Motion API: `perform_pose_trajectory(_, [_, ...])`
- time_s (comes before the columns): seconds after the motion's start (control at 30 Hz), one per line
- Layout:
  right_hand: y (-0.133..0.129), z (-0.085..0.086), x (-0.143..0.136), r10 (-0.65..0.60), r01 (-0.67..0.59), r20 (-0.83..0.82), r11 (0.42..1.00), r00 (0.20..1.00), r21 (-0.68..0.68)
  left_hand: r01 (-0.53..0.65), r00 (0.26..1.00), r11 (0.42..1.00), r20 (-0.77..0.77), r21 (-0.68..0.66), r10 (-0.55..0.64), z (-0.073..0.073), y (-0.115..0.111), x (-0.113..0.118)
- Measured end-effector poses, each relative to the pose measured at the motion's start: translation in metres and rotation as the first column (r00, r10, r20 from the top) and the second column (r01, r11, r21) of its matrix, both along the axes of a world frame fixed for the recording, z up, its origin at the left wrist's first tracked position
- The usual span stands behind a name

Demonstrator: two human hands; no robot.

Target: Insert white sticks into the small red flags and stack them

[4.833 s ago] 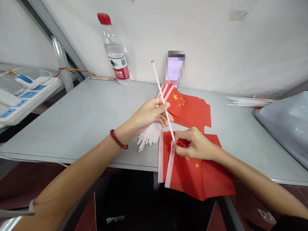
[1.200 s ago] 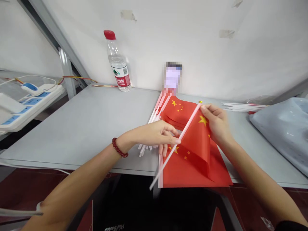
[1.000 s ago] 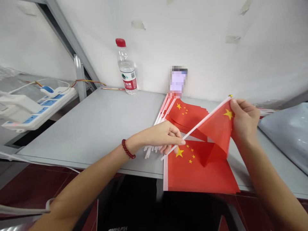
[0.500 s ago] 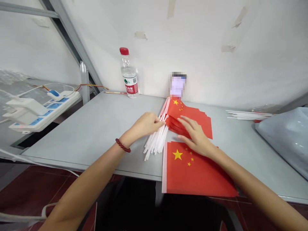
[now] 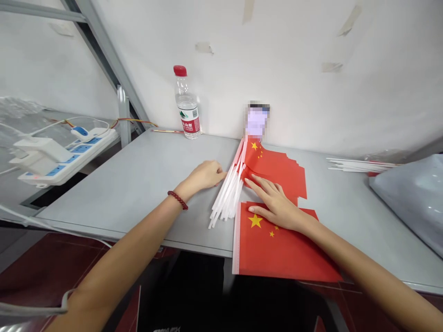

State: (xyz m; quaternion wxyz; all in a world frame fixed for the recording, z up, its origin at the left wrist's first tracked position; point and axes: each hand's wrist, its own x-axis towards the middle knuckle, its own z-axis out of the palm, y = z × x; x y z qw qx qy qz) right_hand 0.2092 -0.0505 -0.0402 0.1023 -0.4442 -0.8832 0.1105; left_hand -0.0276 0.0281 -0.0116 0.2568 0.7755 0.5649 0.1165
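Note:
My left hand point(image 5: 206, 174) is closed, its fingers curled, just left of a bundle of white flag sticks point(image 5: 226, 198). Nothing shows in it, and its tip points at the sticks. With fingers spread, my right hand point(image 5: 277, 205) rests over red flags. Its fingertips reach the pile of flags on sticks point(image 5: 280, 168), fanned at the back with yellow stars near the top left. Below, partly under my palm and wrist, lies a stack of flat red flags point(image 5: 284, 256) with a white sleeve along the left edge.
A water bottle point(image 5: 188, 108) stands by the wall, left of a blurred phone point(image 5: 256, 121) leaning there. More white sticks point(image 5: 360, 164) and a grey plastic bag point(image 5: 415, 198) lie at right. A power strip point(image 5: 69, 159) with chargers and cables sits at left.
My left hand has drawn back left, off the sticks. My right hand has moved slightly left and down, lower onto the flags. The upper flags and sticks have shifted a little.

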Motion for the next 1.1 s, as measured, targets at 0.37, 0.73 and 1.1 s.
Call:
perform_pose_trajectory(0.37, [0.0, 0.001, 0.0, 0.02, -0.02, -0.007, 1.0, 1.0, -0.009, -0.064, 0.996, 0.995, -0.061, -0.075, 0.059, 0.003, 0.003, -0.001])
perform_pose_trajectory(0.73, [0.003, 0.005, 0.003, -0.126, 0.129, -0.204, 0.992, 0.971, 0.001, -0.266, 0.892, 0.949, 0.332, -0.168, 0.308, 0.034, -0.003, -0.013])
perform_pose_trajectory(1.1, [-0.005, 0.012, -0.002, 0.001, -0.02, -0.127, 0.989, 0.992, -0.149, 0.058, 0.56, 0.962, 0.806, -0.267, 0.19, 0.04, -0.014, 0.002])
